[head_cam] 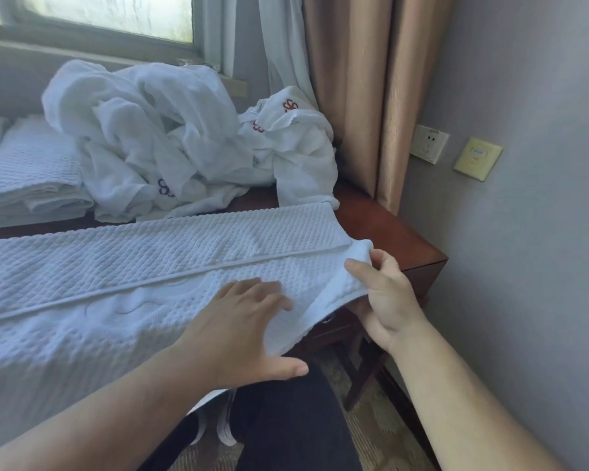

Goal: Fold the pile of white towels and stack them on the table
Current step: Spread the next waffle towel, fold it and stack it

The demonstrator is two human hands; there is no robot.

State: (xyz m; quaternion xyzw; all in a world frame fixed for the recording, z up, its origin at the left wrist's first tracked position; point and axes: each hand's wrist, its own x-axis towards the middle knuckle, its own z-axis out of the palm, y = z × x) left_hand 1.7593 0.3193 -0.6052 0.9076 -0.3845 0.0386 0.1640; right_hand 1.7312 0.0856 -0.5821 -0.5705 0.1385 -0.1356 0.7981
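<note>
Forearms nearest us: our left hand (242,321) rests flat, fingers spread, on the towel (143,266); our right hand (383,297) pinches its right end at the counter (388,229) edge. Its long axis runs leftward, so we judge the fold goes that way. Unfolded pile (170,141) lies behind, folded stack (31,175) far left.

A hotel room: logo-marked white towels (157,130), wooden desk (381,226), drawn curtains (354,90), wall socket (429,143).

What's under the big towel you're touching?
The brown table shows past the towel at its right end. The left hand lies flat on top. Whatever else sits beneath is covered.
</note>
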